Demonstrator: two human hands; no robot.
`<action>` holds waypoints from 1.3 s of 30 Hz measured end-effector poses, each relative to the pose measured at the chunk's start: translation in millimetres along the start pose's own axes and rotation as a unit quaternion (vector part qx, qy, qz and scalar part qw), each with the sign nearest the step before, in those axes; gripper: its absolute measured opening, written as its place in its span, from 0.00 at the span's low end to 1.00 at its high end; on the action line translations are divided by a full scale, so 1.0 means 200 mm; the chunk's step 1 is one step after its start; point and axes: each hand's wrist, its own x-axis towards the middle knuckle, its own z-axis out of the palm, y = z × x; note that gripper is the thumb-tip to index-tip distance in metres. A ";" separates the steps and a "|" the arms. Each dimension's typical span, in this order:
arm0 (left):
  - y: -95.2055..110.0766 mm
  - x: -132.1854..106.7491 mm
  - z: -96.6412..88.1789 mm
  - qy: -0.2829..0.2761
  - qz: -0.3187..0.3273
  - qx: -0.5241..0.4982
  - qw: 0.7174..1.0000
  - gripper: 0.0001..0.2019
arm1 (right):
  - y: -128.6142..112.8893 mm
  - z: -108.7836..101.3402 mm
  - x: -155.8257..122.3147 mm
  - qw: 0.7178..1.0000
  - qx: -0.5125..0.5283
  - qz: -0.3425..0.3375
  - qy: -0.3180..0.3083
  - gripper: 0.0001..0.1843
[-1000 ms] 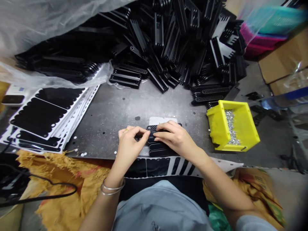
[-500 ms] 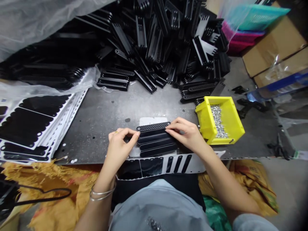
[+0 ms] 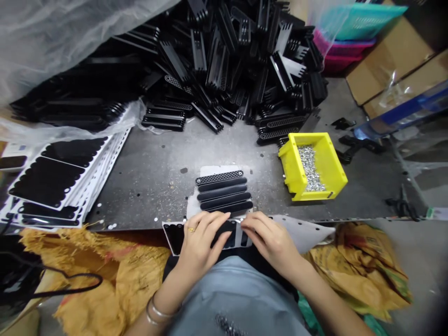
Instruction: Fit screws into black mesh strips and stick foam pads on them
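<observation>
A white sheet of black stickers [image 3: 301, 227] hangs over the table's front edge, in front of my body. My left hand [image 3: 202, 239] lies over its upper edge, fingers bent and thumb apart below them. Beside it, my right hand [image 3: 271, 238] pinches at the sheet near a narrow black strip; the exact spot under the fingertips is hard to make out. Just beyond my fingers lies a black slatted part [image 3: 224, 188], untouched. Its far bar has a lattice pattern and the nearer bars have smooth faces.
A yellow bin [image 3: 331, 175] of small shiny metal pieces stands to the right. Behind is a large heap of black plastic parts [image 3: 213, 60]. Stacked sticker sheets [image 3: 52, 172] lie at left, and scissors [image 3: 402, 205] at far right. Sacks [image 3: 133, 275] sit below the table edge.
Both hands have left the black slatted part and come down toward my body onto the sticker sheet at the table edge. The view has shifted slightly.
</observation>
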 end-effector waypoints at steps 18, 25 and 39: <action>-0.09 0.00 0.18 0.140 0.004 0.052 0.989 0.14 | -0.04 -0.13 -0.03 0.959 0.278 0.004 -0.062 0.03; -0.09 0.03 0.11 0.153 0.035 0.089 0.984 0.04 | -0.01 -0.18 0.31 0.992 0.108 0.046 0.053 0.15; -0.38 0.37 -0.11 0.003 -0.293 -0.101 0.951 0.11 | 0.12 0.17 0.77 0.989 -0.015 -0.141 -0.051 0.10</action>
